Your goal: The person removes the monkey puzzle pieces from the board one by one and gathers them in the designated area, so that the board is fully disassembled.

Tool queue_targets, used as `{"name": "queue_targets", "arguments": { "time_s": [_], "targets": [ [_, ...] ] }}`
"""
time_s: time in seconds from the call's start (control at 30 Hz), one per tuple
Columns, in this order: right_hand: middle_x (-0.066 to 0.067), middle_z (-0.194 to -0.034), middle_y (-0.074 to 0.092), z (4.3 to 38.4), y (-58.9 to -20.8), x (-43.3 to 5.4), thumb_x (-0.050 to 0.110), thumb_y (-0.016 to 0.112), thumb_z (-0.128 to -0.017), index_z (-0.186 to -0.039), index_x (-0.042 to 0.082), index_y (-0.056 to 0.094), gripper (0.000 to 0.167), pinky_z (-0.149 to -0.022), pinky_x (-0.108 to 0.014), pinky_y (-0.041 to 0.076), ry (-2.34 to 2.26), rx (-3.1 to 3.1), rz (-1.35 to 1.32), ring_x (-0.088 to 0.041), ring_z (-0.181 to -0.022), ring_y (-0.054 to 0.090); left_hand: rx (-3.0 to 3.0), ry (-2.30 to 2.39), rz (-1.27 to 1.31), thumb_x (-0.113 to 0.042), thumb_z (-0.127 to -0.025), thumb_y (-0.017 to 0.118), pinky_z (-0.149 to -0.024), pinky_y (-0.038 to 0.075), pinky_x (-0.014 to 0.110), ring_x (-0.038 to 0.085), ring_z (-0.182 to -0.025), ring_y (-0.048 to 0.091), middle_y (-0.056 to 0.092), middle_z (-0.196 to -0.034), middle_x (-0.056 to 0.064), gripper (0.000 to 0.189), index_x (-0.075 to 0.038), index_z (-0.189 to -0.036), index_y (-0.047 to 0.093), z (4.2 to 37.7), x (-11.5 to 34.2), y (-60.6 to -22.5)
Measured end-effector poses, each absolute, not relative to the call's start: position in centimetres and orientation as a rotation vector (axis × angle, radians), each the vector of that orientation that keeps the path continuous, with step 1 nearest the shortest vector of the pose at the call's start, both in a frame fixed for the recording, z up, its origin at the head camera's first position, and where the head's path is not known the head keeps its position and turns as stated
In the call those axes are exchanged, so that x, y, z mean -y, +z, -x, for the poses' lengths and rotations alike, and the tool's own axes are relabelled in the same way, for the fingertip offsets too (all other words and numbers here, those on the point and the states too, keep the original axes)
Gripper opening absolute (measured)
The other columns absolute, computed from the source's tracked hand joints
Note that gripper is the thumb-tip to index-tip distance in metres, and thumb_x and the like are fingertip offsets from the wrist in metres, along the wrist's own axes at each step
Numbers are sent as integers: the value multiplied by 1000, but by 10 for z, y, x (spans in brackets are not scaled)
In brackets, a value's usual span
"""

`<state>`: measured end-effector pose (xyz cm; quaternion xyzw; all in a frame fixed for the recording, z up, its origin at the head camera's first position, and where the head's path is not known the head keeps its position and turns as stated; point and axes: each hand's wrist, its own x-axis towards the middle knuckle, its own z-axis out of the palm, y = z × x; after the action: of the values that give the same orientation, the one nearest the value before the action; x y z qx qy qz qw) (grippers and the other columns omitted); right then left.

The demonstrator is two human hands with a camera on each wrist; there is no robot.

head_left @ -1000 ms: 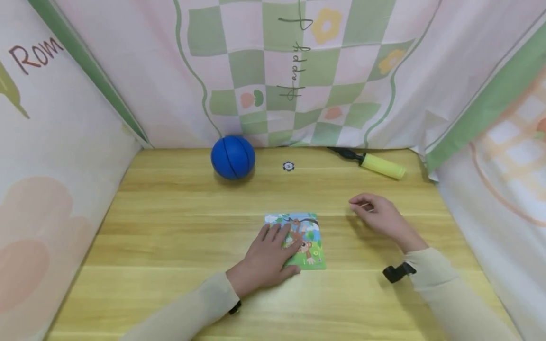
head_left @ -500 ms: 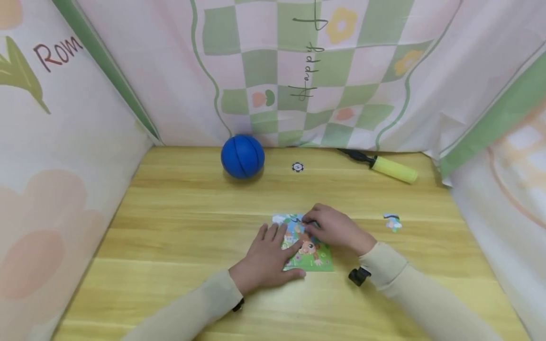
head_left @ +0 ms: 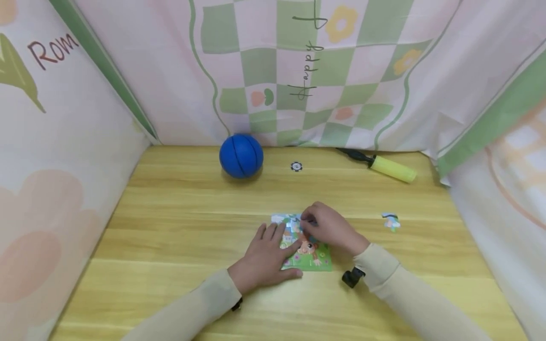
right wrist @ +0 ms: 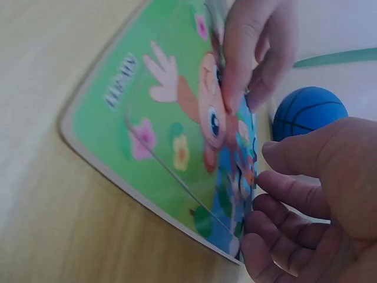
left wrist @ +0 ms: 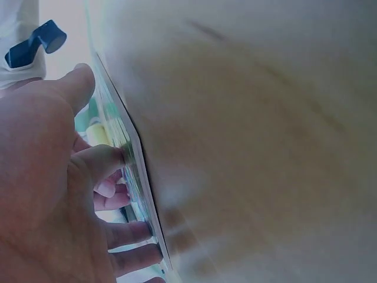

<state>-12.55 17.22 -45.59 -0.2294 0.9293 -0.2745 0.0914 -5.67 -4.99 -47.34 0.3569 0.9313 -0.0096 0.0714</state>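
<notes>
A jigsaw puzzle board with a monkey picture lies on the table before me. My left hand rests across its left side, fingers spread. At the upper right part of the board, my right hand has its fingers curled, thumb and forefinger at a puzzle piece that looks slightly raised in the right wrist view. From the head view the right hand covers that spot. To the right, apart from the board, a loose puzzle piece lies on the wood. The left wrist view catches the board edge-on, beneath the left fingers.
Along the back of the table are a blue ball, a small round black-and-white marker and a hand pump with a yellow-green barrel. Printed curtains hang behind and at both sides.
My right hand has moved left from beside the board onto its upper right, uncovering the loose puzzle piece. It has barely shifted since half a second ago. The left hand stays on the board.
</notes>
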Motion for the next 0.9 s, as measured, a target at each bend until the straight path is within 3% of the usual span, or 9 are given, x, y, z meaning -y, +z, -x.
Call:
{"name": "queue_targets", "arguments": {
  "time_s": [0.37,0.63,0.77,0.9],
  "targets": [
    [5,-86,66,128,-457,-177,18,72,-96,-104,10,73,11,-71,-35,54,-1095,-2646,551,-12,-77,62,-2790,3,-1057,-86,-88,29,-115,20,62,43,-146,23,22,-160,27,84,-39,-157,36,58,50,-474],
    [-3,-102,70,131,-455,-190,22,74,-96,-114,8,71,23,-80,-37,57,-1402,-2470,399,-20,-91,70,-2775,49,-1038,-87,-88,25,-116,16,63,45,-146,22,19,-162,27,86,-37,-158,35,59,50,-474],
    [-8,-107,70,137,-446,-222,23,76,-93,-118,3,69,32,-80,-37,58,-1436,-2494,313,-25,-95,71,-2756,131,-1010,-89,-87,18,-117,10,62,43,-148,18,14,-165,24,89,-38,-159,30,60,51,-477],
    [-10,-107,70,139,-438,-266,21,75,-95,-118,1,68,32,-76,-33,57,-1288,-2620,251,-25,-94,71,-2745,148,-1011,-94,-80,23,-118,7,61,41,-150,14,10,-166,21,97,-40,-160,25,61,54,-481]
  ]
}}
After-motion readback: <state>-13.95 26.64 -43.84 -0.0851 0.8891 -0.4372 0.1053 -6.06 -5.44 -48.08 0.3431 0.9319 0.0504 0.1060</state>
